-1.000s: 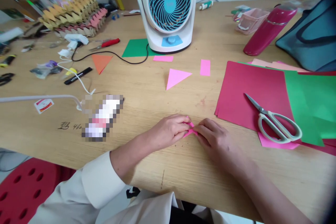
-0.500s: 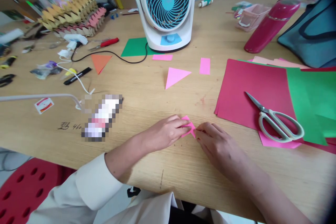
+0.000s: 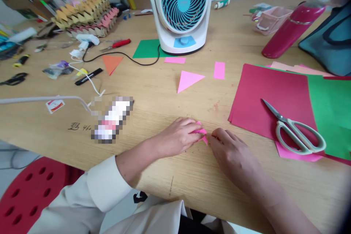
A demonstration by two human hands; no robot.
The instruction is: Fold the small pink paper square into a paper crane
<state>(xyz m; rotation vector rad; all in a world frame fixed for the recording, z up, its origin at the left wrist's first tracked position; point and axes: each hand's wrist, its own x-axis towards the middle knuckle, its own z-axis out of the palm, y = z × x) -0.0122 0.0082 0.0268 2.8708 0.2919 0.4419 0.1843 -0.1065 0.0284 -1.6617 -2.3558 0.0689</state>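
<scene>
A small folded piece of pink paper (image 3: 203,132) lies on the table between my hands, much of it covered by fingers. My left hand (image 3: 178,137) presses it down from the left, fingertips together over it. At the paper's right edge, my right hand (image 3: 231,151) is closed in a pinch; its fingertips touch the edge, though the exact grip is partly hidden. Beyond the hands lie a pink paper triangle (image 3: 189,81) and two small pink rectangles, one upright (image 3: 219,70) and one lying crosswise (image 3: 175,60).
On the right, scissors (image 3: 297,131) rest on red paper (image 3: 274,95) beside green sheets (image 3: 334,95). A fan (image 3: 183,18) stands at the back, with a pink bottle (image 3: 293,31) to its right. A phone (image 3: 113,119) and a white cable (image 3: 93,84) are at left.
The whole scene has shifted slightly right in view. My left fingers now cover more of the pink paper; my right hand stays pinched at its edge.
</scene>
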